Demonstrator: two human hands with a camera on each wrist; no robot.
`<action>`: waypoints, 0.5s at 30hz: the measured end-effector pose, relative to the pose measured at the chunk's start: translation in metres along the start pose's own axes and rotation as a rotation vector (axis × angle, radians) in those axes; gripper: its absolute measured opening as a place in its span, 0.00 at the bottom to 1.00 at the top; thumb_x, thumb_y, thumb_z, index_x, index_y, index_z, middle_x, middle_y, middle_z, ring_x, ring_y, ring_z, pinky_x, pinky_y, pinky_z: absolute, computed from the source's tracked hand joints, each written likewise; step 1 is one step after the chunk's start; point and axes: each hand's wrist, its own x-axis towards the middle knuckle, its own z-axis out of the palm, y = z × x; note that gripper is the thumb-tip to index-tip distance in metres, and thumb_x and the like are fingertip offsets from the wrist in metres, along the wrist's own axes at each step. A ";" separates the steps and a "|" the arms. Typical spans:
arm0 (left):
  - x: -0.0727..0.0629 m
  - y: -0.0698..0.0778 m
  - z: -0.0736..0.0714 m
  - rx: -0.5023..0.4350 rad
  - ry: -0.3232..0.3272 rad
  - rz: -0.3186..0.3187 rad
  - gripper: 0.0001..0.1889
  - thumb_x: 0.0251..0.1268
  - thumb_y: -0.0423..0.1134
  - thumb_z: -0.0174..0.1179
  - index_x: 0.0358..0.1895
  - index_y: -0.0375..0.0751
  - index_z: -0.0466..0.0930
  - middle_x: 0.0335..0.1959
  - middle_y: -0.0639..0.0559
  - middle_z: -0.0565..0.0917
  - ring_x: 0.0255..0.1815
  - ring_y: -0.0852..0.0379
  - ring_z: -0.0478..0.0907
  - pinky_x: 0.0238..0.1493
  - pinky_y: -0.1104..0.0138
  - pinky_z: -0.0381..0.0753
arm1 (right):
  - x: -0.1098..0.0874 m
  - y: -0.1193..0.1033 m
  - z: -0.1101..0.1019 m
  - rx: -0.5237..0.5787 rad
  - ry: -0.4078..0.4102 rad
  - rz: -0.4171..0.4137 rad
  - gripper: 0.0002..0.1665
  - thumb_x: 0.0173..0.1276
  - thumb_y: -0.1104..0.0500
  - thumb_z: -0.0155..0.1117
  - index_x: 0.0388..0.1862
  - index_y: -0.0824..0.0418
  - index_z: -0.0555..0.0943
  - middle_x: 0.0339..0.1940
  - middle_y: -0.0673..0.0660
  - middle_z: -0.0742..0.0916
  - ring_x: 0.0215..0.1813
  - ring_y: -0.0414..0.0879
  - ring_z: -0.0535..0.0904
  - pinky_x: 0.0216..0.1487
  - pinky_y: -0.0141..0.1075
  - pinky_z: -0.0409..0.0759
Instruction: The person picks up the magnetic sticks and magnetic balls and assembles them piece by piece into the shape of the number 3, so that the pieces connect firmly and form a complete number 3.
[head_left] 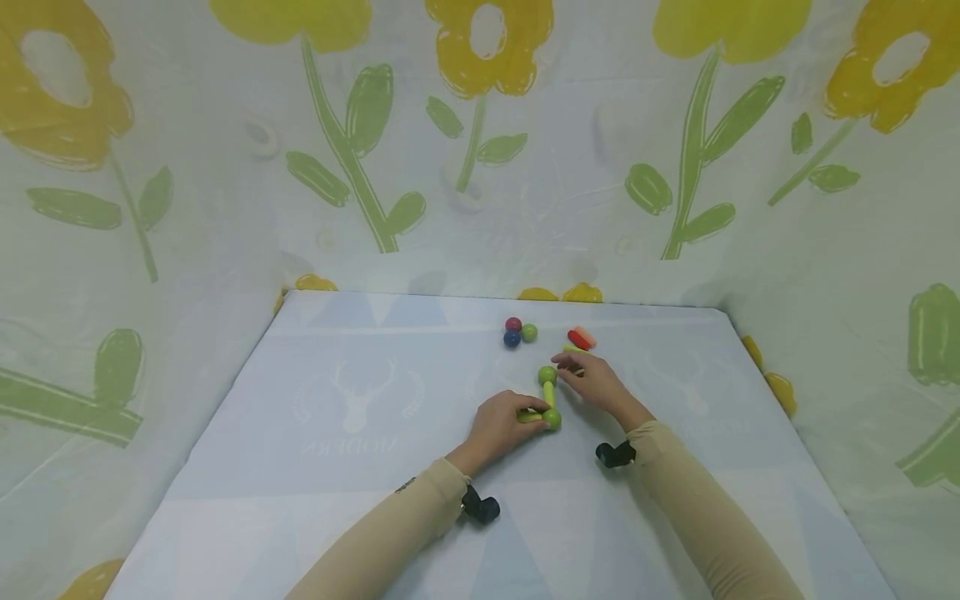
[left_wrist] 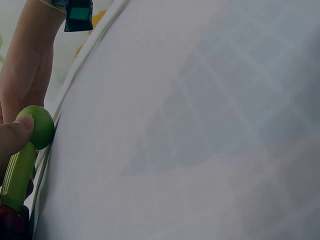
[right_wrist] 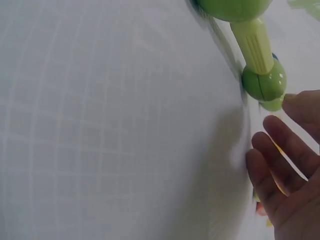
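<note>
Green balls and ribbed rods are joined in an L shape on the table. My left hand (head_left: pixel 504 427) grips this piece at its corner, around a green rod (head_left: pixel 529 415) and beside the near green ball (head_left: pixel 552 419). In the left wrist view its thumb (left_wrist: pixel 17 132) lies against a green ball (left_wrist: pixel 42 127). A yellow-green rod (head_left: pixel 550 395) runs from the corner to the far green ball (head_left: pixel 547 375). My right hand (head_left: pixel 595 385) hovers right of that far ball. In the right wrist view its fingers (right_wrist: pixel 280 167) are loosely bent, apart from the ball (right_wrist: pixel 265 82), with nothing held.
Farther back lie a dark red ball (head_left: pixel 513 323), a blue ball (head_left: pixel 512 339) and a loose green ball (head_left: pixel 529 332). A red rod (head_left: pixel 578 339) and a pale orange rod (head_left: pixel 585 336) lie beyond the right hand, with a yellow-green rod (head_left: pixel 574 349) partly hidden by it.
</note>
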 end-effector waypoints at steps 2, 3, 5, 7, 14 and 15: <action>0.000 0.000 0.000 0.001 0.002 0.001 0.15 0.62 0.53 0.72 0.50 0.59 0.90 0.44 0.64 0.88 0.42 0.65 0.79 0.41 0.70 0.75 | 0.000 0.001 -0.002 -0.025 0.033 -0.012 0.17 0.77 0.58 0.61 0.61 0.59 0.81 0.53 0.58 0.86 0.56 0.54 0.81 0.56 0.49 0.81; 0.000 0.000 0.000 0.002 0.003 0.003 0.15 0.62 0.53 0.72 0.50 0.59 0.90 0.44 0.64 0.89 0.42 0.65 0.79 0.42 0.69 0.76 | 0.000 0.002 -0.004 -0.034 0.053 -0.018 0.17 0.76 0.58 0.61 0.60 0.59 0.82 0.52 0.58 0.86 0.55 0.54 0.81 0.56 0.49 0.81; 0.000 0.000 0.000 0.001 0.004 0.005 0.14 0.62 0.53 0.72 0.50 0.58 0.90 0.44 0.64 0.89 0.42 0.64 0.79 0.42 0.69 0.76 | 0.000 0.003 -0.007 -0.047 0.093 -0.019 0.16 0.75 0.60 0.62 0.59 0.60 0.82 0.50 0.59 0.84 0.53 0.54 0.81 0.55 0.49 0.80; 0.000 -0.001 0.001 -0.003 0.004 0.004 0.14 0.62 0.53 0.72 0.50 0.59 0.90 0.43 0.64 0.88 0.42 0.65 0.79 0.42 0.69 0.76 | 0.001 0.005 -0.010 -0.057 0.129 -0.009 0.15 0.74 0.61 0.62 0.58 0.61 0.82 0.48 0.60 0.82 0.52 0.55 0.79 0.54 0.50 0.79; 0.000 -0.002 0.001 -0.017 0.003 0.002 0.15 0.61 0.54 0.72 0.50 0.59 0.90 0.42 0.65 0.88 0.39 0.67 0.77 0.39 0.71 0.74 | 0.006 0.010 -0.018 -0.081 0.163 0.086 0.18 0.74 0.60 0.61 0.61 0.57 0.82 0.57 0.63 0.77 0.57 0.58 0.74 0.57 0.52 0.76; 0.000 -0.002 0.001 -0.017 0.003 0.003 0.15 0.61 0.54 0.72 0.50 0.59 0.90 0.43 0.65 0.88 0.39 0.67 0.77 0.39 0.71 0.74 | 0.007 0.011 -0.018 -0.089 0.158 0.091 0.18 0.74 0.60 0.61 0.61 0.57 0.82 0.58 0.64 0.77 0.57 0.59 0.74 0.57 0.53 0.76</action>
